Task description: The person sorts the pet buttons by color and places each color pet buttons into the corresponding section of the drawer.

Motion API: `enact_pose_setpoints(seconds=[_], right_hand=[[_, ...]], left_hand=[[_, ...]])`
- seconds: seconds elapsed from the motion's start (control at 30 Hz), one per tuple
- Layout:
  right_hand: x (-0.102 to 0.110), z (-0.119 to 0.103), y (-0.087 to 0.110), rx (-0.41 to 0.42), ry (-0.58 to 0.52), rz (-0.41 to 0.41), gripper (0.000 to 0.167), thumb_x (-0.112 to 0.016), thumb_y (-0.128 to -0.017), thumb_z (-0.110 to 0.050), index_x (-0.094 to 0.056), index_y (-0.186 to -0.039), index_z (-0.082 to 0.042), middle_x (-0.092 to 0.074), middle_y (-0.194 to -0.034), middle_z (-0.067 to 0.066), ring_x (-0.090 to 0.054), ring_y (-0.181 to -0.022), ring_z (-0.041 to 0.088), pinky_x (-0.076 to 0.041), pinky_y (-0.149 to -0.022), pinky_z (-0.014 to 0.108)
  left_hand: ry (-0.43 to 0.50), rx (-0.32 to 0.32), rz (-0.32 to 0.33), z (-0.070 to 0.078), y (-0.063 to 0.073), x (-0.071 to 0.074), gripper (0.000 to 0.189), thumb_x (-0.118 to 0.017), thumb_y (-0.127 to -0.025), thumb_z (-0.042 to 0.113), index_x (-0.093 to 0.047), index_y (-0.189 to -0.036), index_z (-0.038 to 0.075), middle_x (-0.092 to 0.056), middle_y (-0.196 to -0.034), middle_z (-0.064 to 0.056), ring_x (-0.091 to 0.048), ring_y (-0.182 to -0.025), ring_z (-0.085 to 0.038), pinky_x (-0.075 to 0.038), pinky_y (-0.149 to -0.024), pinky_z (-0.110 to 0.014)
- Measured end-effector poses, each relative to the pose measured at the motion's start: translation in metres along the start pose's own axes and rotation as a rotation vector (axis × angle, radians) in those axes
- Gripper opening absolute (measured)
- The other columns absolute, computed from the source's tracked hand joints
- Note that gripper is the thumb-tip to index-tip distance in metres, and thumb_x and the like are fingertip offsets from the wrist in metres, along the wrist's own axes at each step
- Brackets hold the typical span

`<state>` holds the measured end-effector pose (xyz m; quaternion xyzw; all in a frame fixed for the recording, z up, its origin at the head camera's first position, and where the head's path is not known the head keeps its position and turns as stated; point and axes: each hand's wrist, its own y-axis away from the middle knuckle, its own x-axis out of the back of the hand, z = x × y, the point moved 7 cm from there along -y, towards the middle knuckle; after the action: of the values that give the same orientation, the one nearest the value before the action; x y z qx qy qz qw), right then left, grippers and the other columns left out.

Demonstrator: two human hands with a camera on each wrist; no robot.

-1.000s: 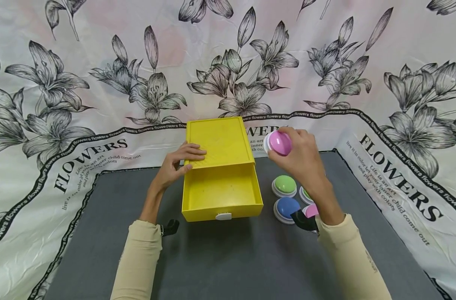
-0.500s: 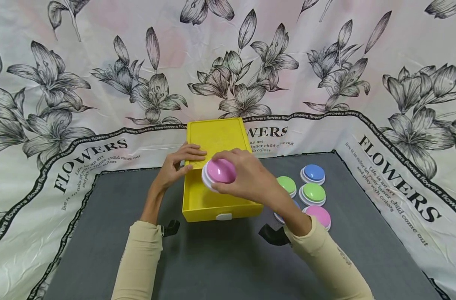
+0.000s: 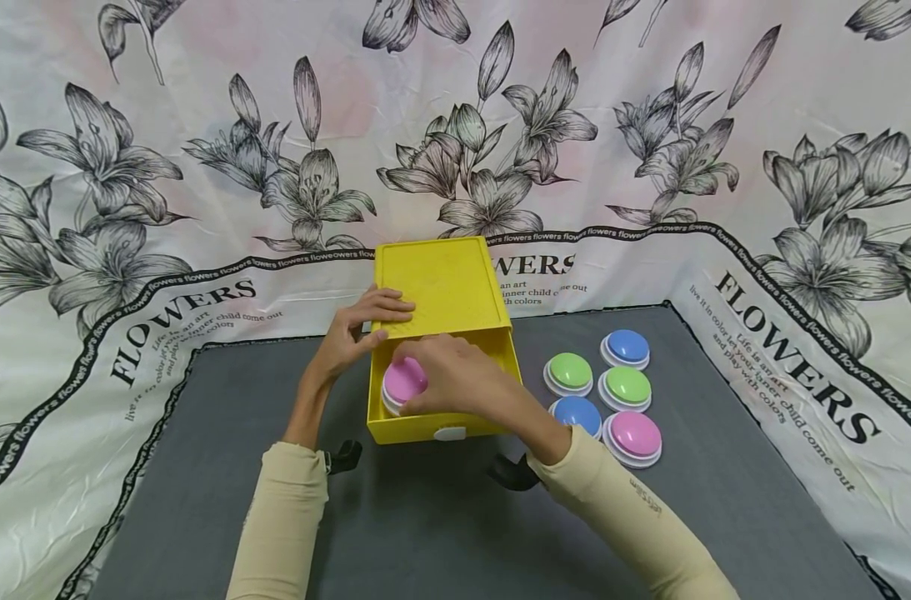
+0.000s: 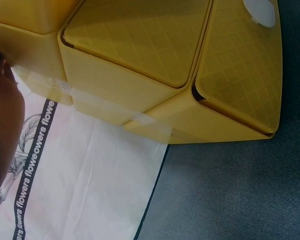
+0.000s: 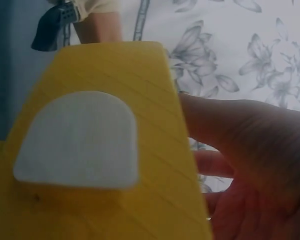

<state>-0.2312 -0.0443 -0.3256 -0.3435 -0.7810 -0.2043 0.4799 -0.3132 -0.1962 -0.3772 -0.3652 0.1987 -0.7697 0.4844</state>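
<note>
My right hand (image 3: 466,379) reaches into the pulled-out drawer (image 3: 404,431) of a yellow box (image 3: 442,279). It grips a pink dome-topped push button (image 3: 402,382) with a white base, low at the drawer's left end. On the left edge of the box's top rests my left hand (image 3: 359,323), its fingers laid flat across the lid. The right wrist view has the drawer's white pull tab (image 5: 80,145) close up, with part of the right hand (image 5: 254,150) behind the front panel. The button is hidden there. Woven-textured yellow panels (image 4: 135,40) fill the upper left wrist view.
To the right of the box, several similar buttons stand on the grey table (image 3: 440,533): green (image 3: 570,370), blue (image 3: 626,345), another green (image 3: 626,385), blue (image 3: 575,412) and pink (image 3: 635,433). A flower-printed cloth (image 3: 417,75) hangs behind.
My right hand has carried the pink button leftward from beside the box, over the drawer, and lowered it inside. The left hand has stayed on the box top.
</note>
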Motion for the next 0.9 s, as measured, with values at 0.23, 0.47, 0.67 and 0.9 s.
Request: enact_pose_setpoints(seconds=[0.23,0.47,0.67,0.9], right_hand=[[-0.008,0.002,-0.005,-0.011,0.025,-0.036,0.050,-0.088,-0.083,-0.030,-0.071,-0.127,-0.013,-0.074,-0.117,0.003,-0.067,-0.101,0.020,-0.061,-0.089,0.033],[-0.011,0.001,-0.005,0.008,0.043,-0.049,0.051,-0.088,-0.084,-0.030,-0.070,-0.128,-0.013,-0.072,-0.119,0.005,-0.065,-0.105,0.022,-0.060,-0.093,0.034],[-0.013,0.000,-0.005,0.019,0.054,-0.063,0.049,-0.083,-0.089,-0.034,-0.070,-0.130,-0.013,-0.072,-0.117,0.005,-0.065,-0.103,0.019,-0.061,-0.092,0.031],[-0.014,0.001,0.001,0.009,-0.002,-0.031,0.045,-0.076,-0.094,-0.039,-0.069,-0.132,-0.016,-0.070,-0.119,0.002,-0.063,-0.103,0.017,-0.059,-0.092,0.030]], left_hand=[[0.006,-0.001,-0.006,0.002,-0.003,-0.003,0.032,-0.063,-0.101,0.018,-0.075,-0.120,-0.004,-0.073,-0.130,-0.019,-0.054,-0.140,-0.021,-0.006,-0.138,-0.051],[0.002,-0.023,0.003,0.001,-0.001,-0.002,0.044,-0.063,-0.104,0.035,-0.076,-0.121,-0.004,-0.073,-0.133,0.007,-0.054,-0.140,-0.016,-0.008,-0.139,-0.048],[0.008,-0.013,0.007,0.000,0.000,0.000,0.033,-0.063,-0.102,0.020,-0.076,-0.120,-0.005,-0.075,-0.131,-0.006,-0.053,-0.140,-0.019,-0.009,-0.138,-0.051],[0.012,0.000,0.010,-0.001,0.001,-0.001,0.029,-0.060,-0.098,0.005,-0.075,-0.120,-0.006,-0.074,-0.128,-0.017,-0.054,-0.139,-0.024,-0.009,-0.138,-0.052]])
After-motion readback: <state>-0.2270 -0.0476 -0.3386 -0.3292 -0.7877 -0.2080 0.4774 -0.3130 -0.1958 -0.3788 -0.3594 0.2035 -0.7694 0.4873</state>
